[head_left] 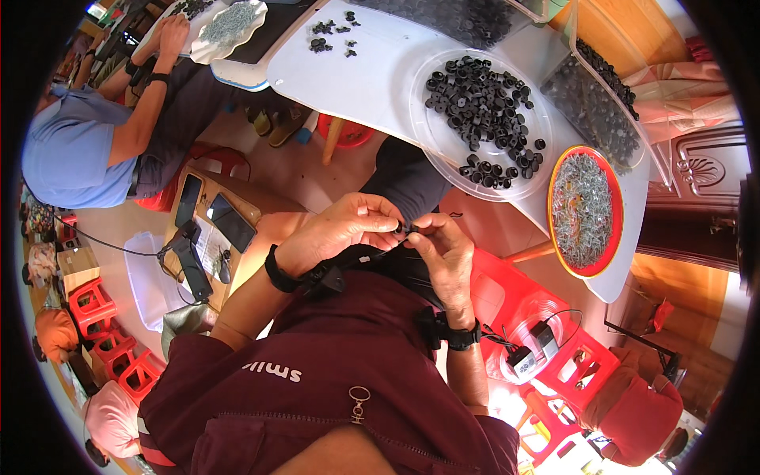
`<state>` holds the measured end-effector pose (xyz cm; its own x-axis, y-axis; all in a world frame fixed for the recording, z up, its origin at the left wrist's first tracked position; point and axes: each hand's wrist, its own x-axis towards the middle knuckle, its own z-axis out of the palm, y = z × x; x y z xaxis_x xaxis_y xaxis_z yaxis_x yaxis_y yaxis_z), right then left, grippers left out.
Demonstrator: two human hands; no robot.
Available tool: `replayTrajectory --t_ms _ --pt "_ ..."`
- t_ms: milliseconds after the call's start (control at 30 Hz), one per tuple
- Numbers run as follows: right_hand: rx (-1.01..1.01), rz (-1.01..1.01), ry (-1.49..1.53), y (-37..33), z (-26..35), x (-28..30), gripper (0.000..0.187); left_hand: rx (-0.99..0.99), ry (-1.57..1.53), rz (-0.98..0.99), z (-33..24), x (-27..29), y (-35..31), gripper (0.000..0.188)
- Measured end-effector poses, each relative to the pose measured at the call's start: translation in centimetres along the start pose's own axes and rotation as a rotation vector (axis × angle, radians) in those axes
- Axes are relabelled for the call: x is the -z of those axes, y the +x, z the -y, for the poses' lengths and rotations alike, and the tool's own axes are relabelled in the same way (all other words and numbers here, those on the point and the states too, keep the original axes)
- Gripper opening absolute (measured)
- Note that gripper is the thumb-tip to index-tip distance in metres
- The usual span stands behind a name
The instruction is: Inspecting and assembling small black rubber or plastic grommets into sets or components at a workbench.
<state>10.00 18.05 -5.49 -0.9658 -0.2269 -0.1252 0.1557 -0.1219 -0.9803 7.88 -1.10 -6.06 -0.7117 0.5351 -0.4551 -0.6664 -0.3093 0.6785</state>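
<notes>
Above my lap, just off the near edge of the white table (372, 71), my two hands meet fingertip to fingertip. My left hand (348, 229) is closed in a pinch on a small black plastic part (400, 227). From the other side, the thumb and fingers of my right hand (447, 257) also press on a small black piece, mostly covered by the fingertips. Whether these are two pieces or one joined piece is hard to make out. Beyond them lies a clear round tray (431, 150) with many loose black plastic caps (479, 99).
A red bowl with a yellow rim (561, 257) holds small shiny pieces at the right. Clear bins (590, 103) of black parts stand behind. Red stools (495, 289) and a power adapter (521, 360) are beside me. Another person in blue (79, 150) works at the left.
</notes>
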Motion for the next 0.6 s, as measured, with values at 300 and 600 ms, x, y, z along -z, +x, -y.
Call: replayTrajectory --t_ms 300,600 --pt "-0.072 0.008 0.370 -0.1 1.2 0.2 0.017 -0.190 -0.065 0.064 -0.6 -1.1 -0.8 0.015" --pt "0.079 -0.062 0.321 -1.0 3.4 -1.2 0.018 -0.312 -0.094 0.049 -1.4 -2.1 -1.7 0.021"
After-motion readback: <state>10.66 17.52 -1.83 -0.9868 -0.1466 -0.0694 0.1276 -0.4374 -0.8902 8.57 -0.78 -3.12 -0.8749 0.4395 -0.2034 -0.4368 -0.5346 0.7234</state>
